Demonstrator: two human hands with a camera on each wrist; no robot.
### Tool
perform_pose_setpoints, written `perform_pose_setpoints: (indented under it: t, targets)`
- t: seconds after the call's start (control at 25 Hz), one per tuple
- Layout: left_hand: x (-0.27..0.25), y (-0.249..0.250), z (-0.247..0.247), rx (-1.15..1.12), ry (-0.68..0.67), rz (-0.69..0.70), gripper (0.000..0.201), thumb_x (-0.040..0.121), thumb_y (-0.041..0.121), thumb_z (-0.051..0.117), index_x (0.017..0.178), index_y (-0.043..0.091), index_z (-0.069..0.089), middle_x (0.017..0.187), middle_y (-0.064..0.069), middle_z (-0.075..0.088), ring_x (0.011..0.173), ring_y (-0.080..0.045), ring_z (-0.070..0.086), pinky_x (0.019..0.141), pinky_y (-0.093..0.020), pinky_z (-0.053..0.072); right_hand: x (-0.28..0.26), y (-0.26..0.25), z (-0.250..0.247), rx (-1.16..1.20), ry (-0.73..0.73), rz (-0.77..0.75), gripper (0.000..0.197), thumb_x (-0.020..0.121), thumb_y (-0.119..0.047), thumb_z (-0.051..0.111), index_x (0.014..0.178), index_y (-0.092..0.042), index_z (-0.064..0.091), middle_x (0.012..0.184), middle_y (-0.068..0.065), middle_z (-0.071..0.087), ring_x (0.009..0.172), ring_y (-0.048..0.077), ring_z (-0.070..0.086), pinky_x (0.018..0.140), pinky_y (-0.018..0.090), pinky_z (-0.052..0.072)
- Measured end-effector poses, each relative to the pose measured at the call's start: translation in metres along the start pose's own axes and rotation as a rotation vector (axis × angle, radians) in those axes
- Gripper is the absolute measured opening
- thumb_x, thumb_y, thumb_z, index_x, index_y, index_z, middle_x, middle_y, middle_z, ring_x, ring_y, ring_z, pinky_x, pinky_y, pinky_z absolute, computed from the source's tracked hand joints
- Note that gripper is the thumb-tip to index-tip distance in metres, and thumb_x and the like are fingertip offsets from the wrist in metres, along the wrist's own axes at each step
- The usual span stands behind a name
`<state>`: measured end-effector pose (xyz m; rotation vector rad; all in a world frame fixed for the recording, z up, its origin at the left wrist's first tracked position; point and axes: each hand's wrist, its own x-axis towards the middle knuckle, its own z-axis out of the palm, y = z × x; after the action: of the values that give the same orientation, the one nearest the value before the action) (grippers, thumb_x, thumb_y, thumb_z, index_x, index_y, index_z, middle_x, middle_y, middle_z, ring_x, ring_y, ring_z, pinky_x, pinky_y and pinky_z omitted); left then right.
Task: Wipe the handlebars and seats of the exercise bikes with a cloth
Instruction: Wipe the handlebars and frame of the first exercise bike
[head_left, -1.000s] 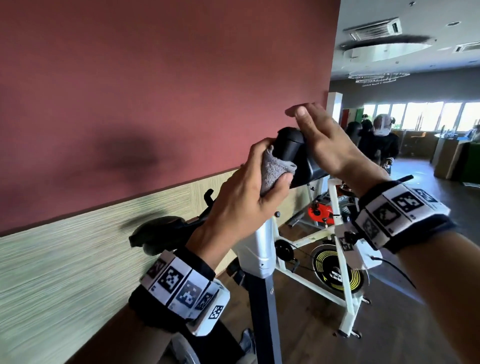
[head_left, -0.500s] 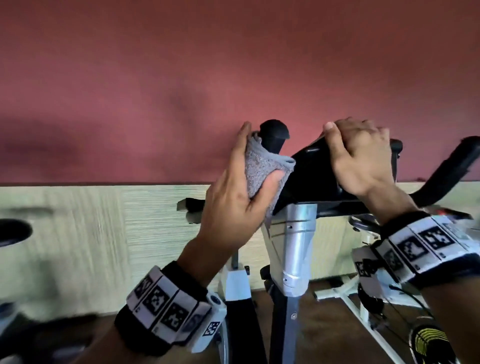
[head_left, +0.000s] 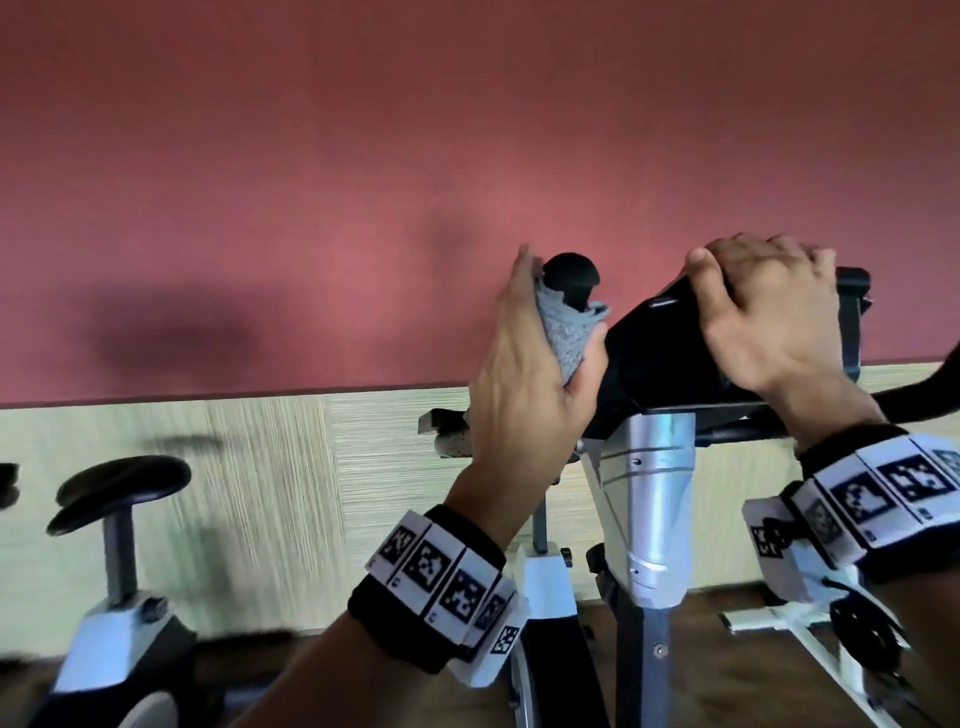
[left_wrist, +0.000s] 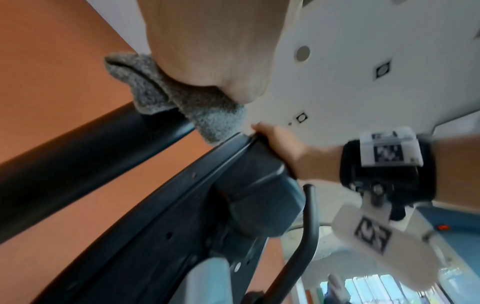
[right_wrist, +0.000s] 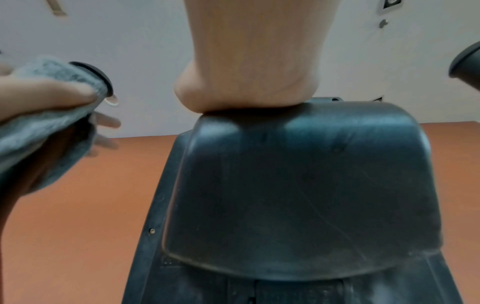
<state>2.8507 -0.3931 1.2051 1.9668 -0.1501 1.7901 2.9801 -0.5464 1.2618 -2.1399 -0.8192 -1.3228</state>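
- i see the grey fuzzy cloth (head_left: 563, 332) bunched and wrapped around the left handlebar grip (head_left: 571, 278), just below its rounded black end cap.
- the grip is a black bar that rises at a slant beside the black console housing (head_left: 660, 353).
- another bike's black seat (head_left: 117, 491) stands upright on its post, well apart at the far left.
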Motion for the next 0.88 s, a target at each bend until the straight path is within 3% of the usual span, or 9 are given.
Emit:
perform_pose_setpoints:
  t: [0.12,0.28,0.52,0.68,0.88]
  targets:
    - [0.016,0.008,0.001,0.003,0.017,0.05,0.075,0.099,0.03,0.061,0.155,0.0,0.023,0.149,-0.013,0.05,0.13,-0.02,0.056,0.098,-0.034,0.055,-0.003,0.001,-0.002,0.008,0.006,-0.013,0.052,0.102,-0.044,0.028,0.103,-0.01,0.067,0.111,0.016,0.069,0.106,0.036,0.056,0.095,0.045,0.03]
    - [-0.008,-0.012,-0.007,0.0,-0.07,0.103,0.078,0.096,0.022,0.064,0.156,0.0,0.019,0.155,-0.018,0.043,0.136,-0.028,0.053,0.095,-0.044,0.056,-0.004,0.0,-0.003,0.005,0.018,-0.007,0.049,0.102,-0.043,0.03,0.1,-0.01,0.066,0.109,0.016,0.069,0.104,0.036,0.056,0.095,0.045,0.03]
    - [0.016,0.001,-0.001,0.018,-0.038,0.112,0.079,0.095,0.023,0.065,0.156,-0.002,0.021,0.153,-0.016,0.045,0.129,-0.021,0.055,0.085,-0.04,0.061,-0.004,0.002,-0.001,0.049,0.038,0.001,0.046,0.101,-0.042,0.034,0.097,-0.013,0.069,0.108,0.013,0.072,0.104,0.036,0.057,0.096,0.044,0.031]
    - [-0.005,-0.012,-0.007,0.009,-0.067,0.152,0.08,0.096,0.026,0.063,0.157,0.0,0.018,0.154,-0.018,0.043,0.134,-0.024,0.052,0.093,-0.041,0.058,-0.004,0.003,-0.001,0.062,0.045,-0.011,0.046,0.101,-0.042,0.034,0.096,-0.013,0.069,0.105,0.014,0.072,0.104,0.036,0.057,0.096,0.045,0.032]
    - [0.004,-0.01,-0.004,0.009,-0.066,0.17,0.077,0.094,0.028,0.056,0.157,0.007,0.017,0.15,-0.016,0.046,0.13,-0.024,0.054,0.086,-0.041,0.059,-0.006,0.003,0.0,0.057,0.054,-0.008,0.044,0.102,-0.042,0.034,0.096,-0.015,0.068,0.103,0.011,0.072,0.103,0.035,0.057,0.096,0.045,0.033]
